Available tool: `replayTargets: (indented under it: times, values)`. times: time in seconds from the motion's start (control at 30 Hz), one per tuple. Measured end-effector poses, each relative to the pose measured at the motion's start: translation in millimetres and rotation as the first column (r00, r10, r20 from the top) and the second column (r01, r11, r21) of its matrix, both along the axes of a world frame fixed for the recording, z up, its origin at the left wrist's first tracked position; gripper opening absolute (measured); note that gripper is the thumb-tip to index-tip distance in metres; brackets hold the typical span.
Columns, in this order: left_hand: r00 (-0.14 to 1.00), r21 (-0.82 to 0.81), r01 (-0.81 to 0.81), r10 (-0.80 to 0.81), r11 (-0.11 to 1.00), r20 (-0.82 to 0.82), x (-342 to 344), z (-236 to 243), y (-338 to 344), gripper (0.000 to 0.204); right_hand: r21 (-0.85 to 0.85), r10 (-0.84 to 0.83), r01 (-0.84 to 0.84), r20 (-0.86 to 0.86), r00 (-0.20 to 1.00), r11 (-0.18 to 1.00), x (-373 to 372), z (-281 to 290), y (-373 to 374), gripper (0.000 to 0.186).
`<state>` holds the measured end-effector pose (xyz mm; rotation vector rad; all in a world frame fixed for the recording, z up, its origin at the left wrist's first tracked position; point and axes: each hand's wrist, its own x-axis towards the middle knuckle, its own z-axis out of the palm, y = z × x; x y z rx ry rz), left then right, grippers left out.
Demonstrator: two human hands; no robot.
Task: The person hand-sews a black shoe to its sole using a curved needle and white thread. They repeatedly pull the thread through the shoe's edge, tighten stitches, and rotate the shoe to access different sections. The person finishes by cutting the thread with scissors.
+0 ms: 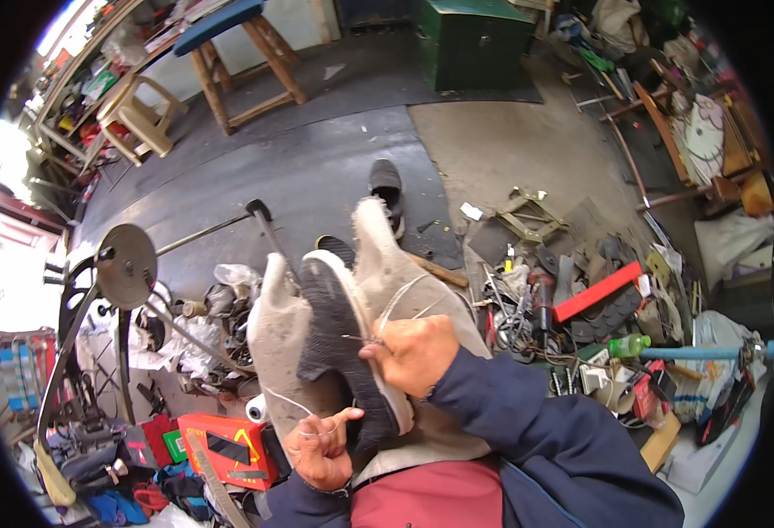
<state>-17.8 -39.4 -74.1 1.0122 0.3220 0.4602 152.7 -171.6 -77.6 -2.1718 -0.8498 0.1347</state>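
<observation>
A dark knit shoe with a pale sole (333,312) lies across the grey, dusty-clothed legs (273,321) of the person wearing the camera. My right hand (415,350) presses at the shoe's right side, fingers closed on a thin metal needle-like tool (354,338), with loops of white thread (389,304) just above. Near the shoe's lower end, my left hand (318,451) has its fingers curled on white thread (286,398) that runs across the left leg. The tool's tip is too small to make out exactly.
A black iron machine with a round wheel (127,264) stands at left. Tools, scraps and a red bar (594,290) crowd the right; a red box (229,447) sits lower left. A wooden stool (246,70), plastic stool (141,114) and green chest (475,48) stand farther back.
</observation>
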Motion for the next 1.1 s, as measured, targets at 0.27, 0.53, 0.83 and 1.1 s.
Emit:
replayTargets:
  times: [0.27, 0.53, 0.83, 1.1]
  values:
    - [0.999, -0.003, 0.016, -0.016, 1.0, 0.04, -1.9, -2.6, 9.7, 0.043, 0.022, -0.02, 0.019, 0.014, 1.0, 1.0, -0.8, 2.8, -6.4, 0.033]
    - [0.993, 0.114, -0.116, 0.12, 0.987, -0.023, -60.0, -17.5, 94.3, 0.028, 0.071, -0.016, 0.016, -0.006, 1.0, 0.997, -2.6, 5.3, -13.6, 0.031]
    - [0.74, 0.611, -0.122, 0.482, 0.782, -0.469, -90.4, -4.8, 158.4, 0.035, 0.134, -0.038, 0.039, -0.008, 0.999, 0.99, -6.3, 1.4, -19.5, 0.027]
    - [0.988, 0.715, -0.012, 0.117, 0.699, -0.098, -13.7, 13.8, 5.8, 0.022, 0.216, -0.025, 0.028, -0.018, 1.0, 0.976, -8.1, 1.8, -29.1, 0.02]
